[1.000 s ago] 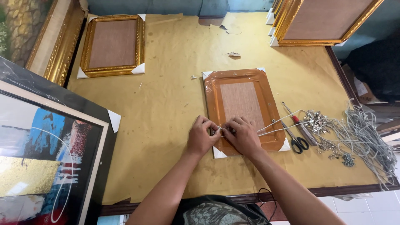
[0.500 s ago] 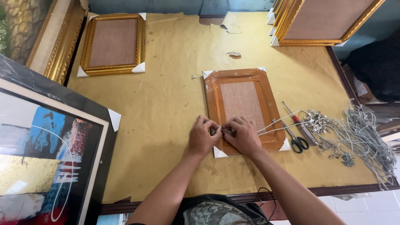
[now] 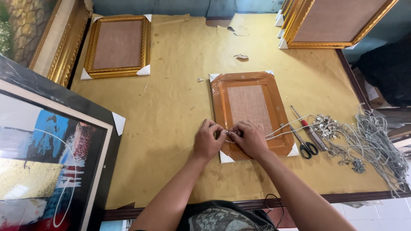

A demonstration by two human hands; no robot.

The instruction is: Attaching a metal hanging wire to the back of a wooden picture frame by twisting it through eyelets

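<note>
A small orange-brown picture frame [image 3: 250,87] wrapped in clear film lies back side up on the brown-paper table top [image 3: 180,85], with white corner protectors. My left hand [image 3: 208,141] and my right hand [image 3: 250,139] meet at the frame's near left edge. Both pinch a grey cord [image 3: 287,128] at a small metal fitting there. The cord runs right across the frame toward a heap of cords. The fingertips hide the fitting itself.
Scissors [image 3: 305,145] and a red-handled tool [image 3: 306,126] lie right of the frame, beside small metal hangers [image 3: 327,128] and grey cords [image 3: 379,145]. A gold frame [image 3: 117,47] lies at the back left, another [image 3: 338,21] at the back right. A large abstract painting [image 3: 47,162] stands left.
</note>
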